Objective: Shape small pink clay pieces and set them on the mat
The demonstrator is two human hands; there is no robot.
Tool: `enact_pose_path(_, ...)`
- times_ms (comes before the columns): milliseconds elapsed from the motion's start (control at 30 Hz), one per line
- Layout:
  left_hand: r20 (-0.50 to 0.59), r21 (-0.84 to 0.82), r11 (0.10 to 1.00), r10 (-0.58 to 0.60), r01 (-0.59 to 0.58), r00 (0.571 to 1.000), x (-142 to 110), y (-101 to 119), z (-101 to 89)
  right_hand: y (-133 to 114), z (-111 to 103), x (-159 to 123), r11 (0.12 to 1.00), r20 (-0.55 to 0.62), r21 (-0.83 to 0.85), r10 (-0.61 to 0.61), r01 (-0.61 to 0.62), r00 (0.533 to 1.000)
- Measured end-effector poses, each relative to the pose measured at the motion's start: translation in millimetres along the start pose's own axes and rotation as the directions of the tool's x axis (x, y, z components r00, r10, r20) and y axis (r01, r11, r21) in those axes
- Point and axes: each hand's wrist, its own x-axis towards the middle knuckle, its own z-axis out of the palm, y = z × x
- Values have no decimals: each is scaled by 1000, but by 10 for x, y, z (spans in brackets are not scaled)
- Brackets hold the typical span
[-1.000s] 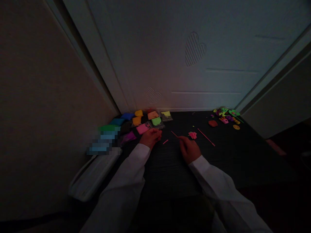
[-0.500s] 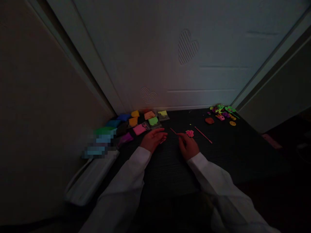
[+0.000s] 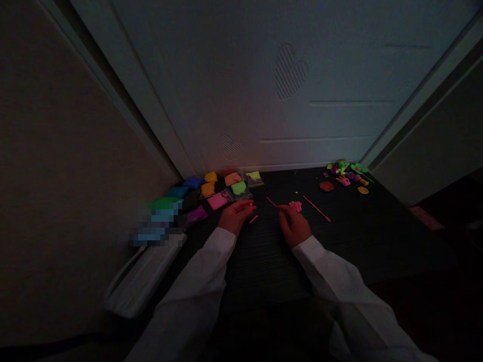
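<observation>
My left hand (image 3: 236,217) is closed, thumb and fingers drawn together; a tiny pink spot shows at the tips, too small to make out. Just below those fingertips a short pink clay strip (image 3: 254,219) lies on the dark table. My right hand (image 3: 294,226) pinches a thin pink modelling stick (image 3: 271,202), whose free end points up and left toward the left hand. Beyond the right fingers sits a cluster of small pink clay pieces (image 3: 296,206), shaped like a flower. A second pink modelling stick (image 3: 317,208) rests to its right.
Bags of coloured clay, among them a pink one (image 3: 220,199) and a green one (image 3: 239,189), line the back left. A long pale case (image 3: 145,279) lies at the left edge. Small clay figures (image 3: 345,173) and a red lump (image 3: 326,186) are at the back right. A white panel (image 3: 249,120) rises behind.
The left fingers have drawn closer together and lifted off the pink strip, which now shows fully on the table. The right hand holds the stick almost unchanged. The view has shifted slightly.
</observation>
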Motion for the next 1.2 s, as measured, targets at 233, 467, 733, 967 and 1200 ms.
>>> enact_pose_path(233,70,370,922,92,-112,993,-79,2,27,6,-4,7,1000,-9,0,8,-8,1000)
enact_pose_path(467,138,708,602,394,-369,909,-126,19,23,20,4,10,1000,1,-16,5,-5,1000)
enact_pose_path(733,478,734,311,396,-604,784,-97,-21,67,33,18,13,999,0,-24,-22,22,1000)
enact_pose_path(967,524,778,167,359,-606,772,-51,-99,147,27,7,17,1000,-24,-19,-7,6,1000)
enact_pose_path(1200,550,777,136,328,-615,768,-47,-148,164,44,16,24,999,-27,-32,-6,5,1000)
